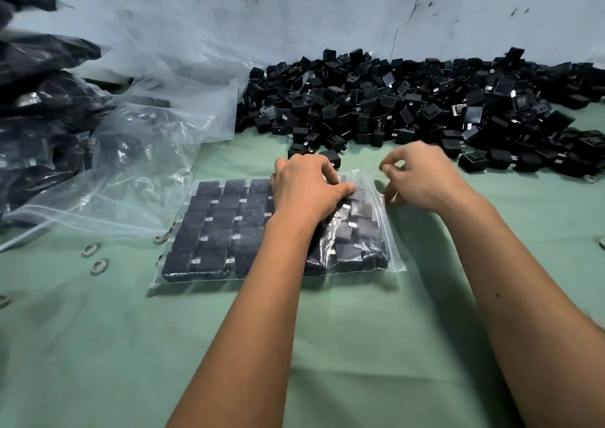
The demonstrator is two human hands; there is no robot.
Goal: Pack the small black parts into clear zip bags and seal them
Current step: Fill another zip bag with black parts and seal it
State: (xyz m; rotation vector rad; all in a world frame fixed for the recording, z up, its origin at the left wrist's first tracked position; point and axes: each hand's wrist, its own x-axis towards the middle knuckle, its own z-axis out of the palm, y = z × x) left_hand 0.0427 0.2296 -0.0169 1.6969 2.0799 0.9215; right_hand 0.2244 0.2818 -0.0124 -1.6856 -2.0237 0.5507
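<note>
A clear zip bag [394, 264] lies flat on the green cloth, filled with small black parts [212, 228] set in neat rows. My left hand [304, 192] lies palm down on the bag's far right part, its fingers curled onto the plastic and the parts beneath. My right hand [422, 178] hovers at the bag's right edge, by the zip strip [381, 213]. Its fingers are loosely curled, and the lower fingertips touch that edge. A big heap of loose black parts [409, 106] lies beyond both hands, against the wall.
Empty clear bags [157, 139] lie crumpled at the left, and filled bags of black parts [39, 100] are stacked at the far left. A few small metal rings [98, 265] sit on the cloth left of the bag. A pale wall [294, 11] closes the back.
</note>
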